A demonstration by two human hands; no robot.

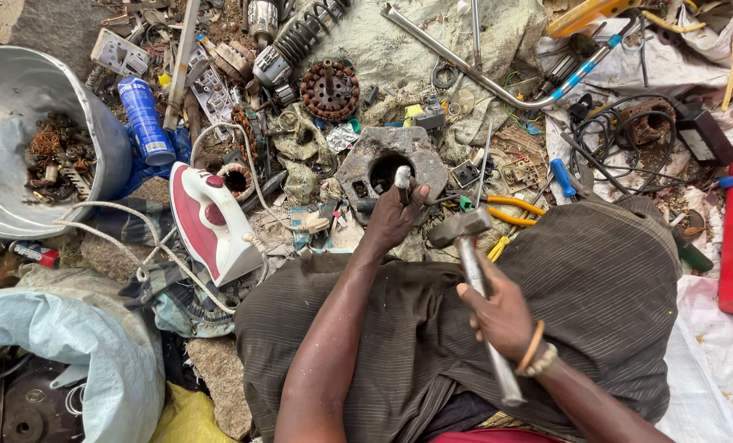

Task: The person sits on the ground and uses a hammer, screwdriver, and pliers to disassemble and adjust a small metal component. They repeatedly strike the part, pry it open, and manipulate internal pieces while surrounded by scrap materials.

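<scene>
Nearest, the right hand [502, 316] was wrapped tight around a raised hammer [475, 271]. Beyond it, the left hand [395, 215] pinched a chisel [402, 180] upright against the grey metal block [387, 160] on the ground. Seemingly mid-strike; the next blow needed a square hit on the chisel head, clear of the fingers.

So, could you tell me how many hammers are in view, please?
1. The hammer is held by its metal handle in the right hand, its head raised near the left hand, which holds a chisel on the grey metal block. The scrap pile could hide others.
</scene>
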